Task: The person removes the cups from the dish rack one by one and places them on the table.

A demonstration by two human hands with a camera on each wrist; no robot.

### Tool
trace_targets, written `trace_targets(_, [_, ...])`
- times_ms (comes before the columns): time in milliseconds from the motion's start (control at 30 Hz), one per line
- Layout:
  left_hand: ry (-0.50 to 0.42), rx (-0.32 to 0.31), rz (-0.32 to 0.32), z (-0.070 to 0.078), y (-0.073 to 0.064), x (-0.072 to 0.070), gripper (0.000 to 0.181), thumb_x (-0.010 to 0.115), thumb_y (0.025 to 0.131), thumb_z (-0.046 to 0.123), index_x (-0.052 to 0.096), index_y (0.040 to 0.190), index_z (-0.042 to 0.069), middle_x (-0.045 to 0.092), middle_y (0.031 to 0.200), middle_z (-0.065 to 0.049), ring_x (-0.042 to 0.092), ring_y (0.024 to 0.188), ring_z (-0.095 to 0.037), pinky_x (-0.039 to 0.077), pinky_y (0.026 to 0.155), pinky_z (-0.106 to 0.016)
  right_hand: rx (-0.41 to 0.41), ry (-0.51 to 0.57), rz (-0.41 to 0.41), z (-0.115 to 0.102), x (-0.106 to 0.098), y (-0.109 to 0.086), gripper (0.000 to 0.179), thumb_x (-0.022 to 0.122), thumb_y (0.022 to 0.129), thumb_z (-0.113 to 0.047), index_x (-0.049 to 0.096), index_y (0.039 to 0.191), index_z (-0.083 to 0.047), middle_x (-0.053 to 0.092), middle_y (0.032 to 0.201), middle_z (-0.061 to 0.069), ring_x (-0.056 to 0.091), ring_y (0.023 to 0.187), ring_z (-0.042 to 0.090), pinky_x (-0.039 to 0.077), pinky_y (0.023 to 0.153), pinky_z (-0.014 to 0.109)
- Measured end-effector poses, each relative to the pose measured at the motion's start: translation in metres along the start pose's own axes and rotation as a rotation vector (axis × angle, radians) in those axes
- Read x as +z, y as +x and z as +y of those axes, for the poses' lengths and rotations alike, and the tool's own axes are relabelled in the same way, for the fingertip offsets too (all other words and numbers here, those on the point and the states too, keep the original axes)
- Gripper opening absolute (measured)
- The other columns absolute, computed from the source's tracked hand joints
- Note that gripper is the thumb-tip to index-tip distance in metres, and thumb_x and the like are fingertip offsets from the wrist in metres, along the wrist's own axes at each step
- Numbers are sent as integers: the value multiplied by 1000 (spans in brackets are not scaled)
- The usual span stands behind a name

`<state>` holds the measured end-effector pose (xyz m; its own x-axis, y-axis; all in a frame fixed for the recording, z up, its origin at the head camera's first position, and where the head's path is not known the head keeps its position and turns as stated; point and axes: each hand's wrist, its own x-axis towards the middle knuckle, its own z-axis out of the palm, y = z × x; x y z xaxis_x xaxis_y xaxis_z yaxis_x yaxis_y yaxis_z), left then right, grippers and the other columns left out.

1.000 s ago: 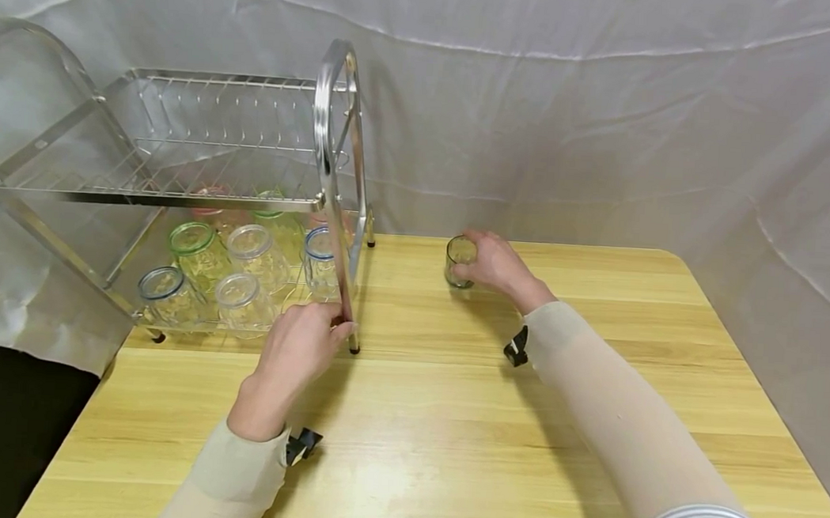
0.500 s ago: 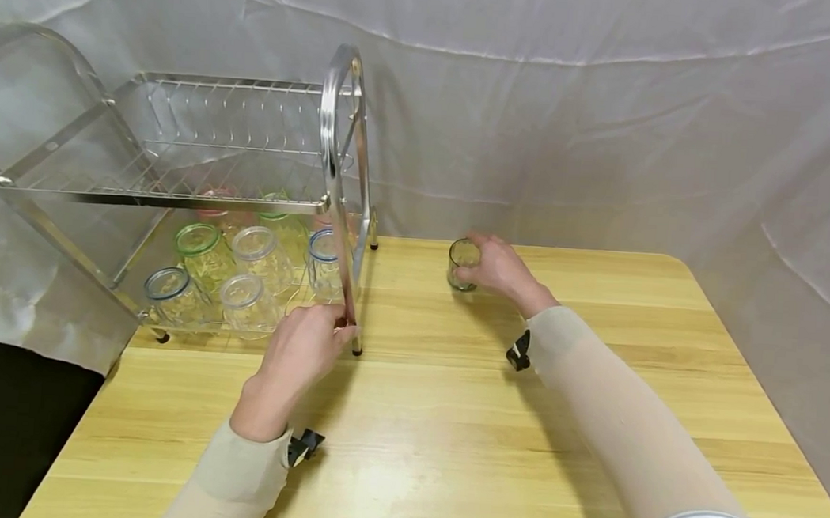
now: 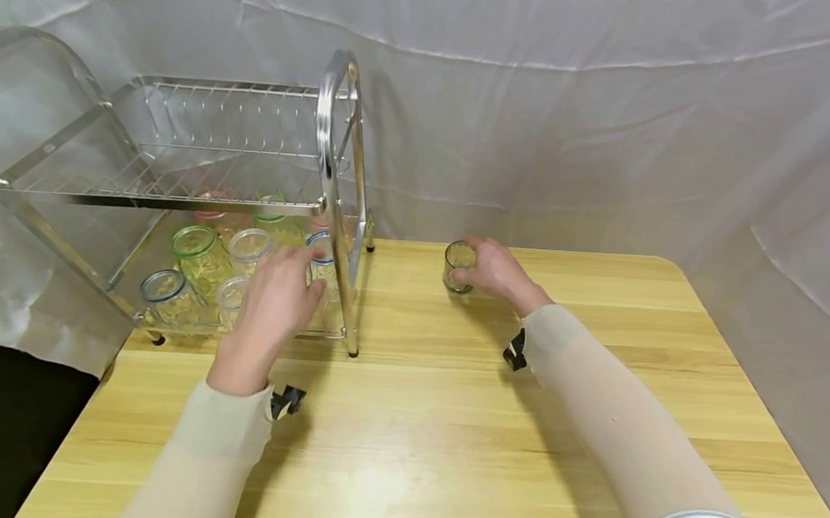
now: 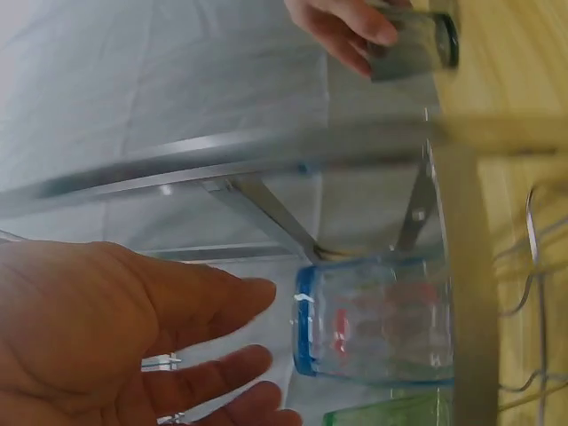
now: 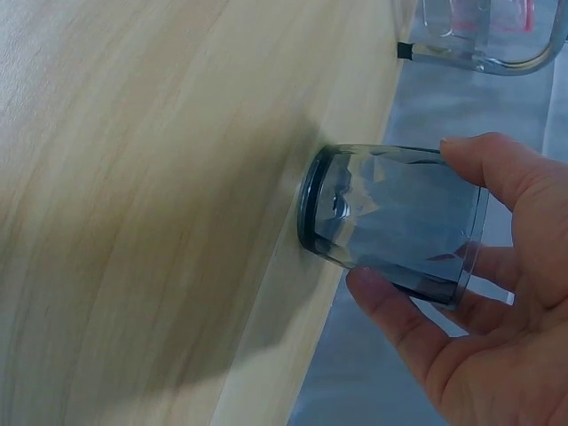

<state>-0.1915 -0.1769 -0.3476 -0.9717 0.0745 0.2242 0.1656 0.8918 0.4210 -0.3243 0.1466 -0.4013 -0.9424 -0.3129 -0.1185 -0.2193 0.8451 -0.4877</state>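
Observation:
My right hand grips a smoky grey drinking glass, thumb on one side and fingers on the other. The glass stands upright at the back of the wooden table. My left hand is at the front of the metal dish rack, its fingers loosely spread and holding nothing. Just ahead of those fingers, a gap away in the left wrist view, is an upside-down clear glass with a blue rim. In the head view, this hand partly covers the clear glass behind it.
Several upturned glasses fill the rack's lower shelf, among them a green one, a dark-blue-rimmed one and a pink one at the back. The upper shelf overhangs them. A pale curtain hangs behind the table.
My left hand has let go of the rack's front right post and moved up and left to the glasses on the lower shelf. The right hand keeps its hold on the grey glass in place.

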Motion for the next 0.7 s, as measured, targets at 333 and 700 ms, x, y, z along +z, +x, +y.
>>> trace_targets(333, [86,82,-176,-5,42,-8,66,81,91,9,53,149,1,42,160,-28,37,148,-49,29,122,-63,-5,-18,1,-3,0,0,85,75,94,-35,35,164,-6,46,160,26,38,152,45,32,126,58])
trace_targets(700, [133,208,-295,-7,64,-3,57,76,87,0,59,141,8,43,161,-22,37,151,-44,35,119,-66,1,-31,-4,-1,-1,-1,85,75,95,-34,35,164,-5,45,160,27,37,152,45,32,126,57])
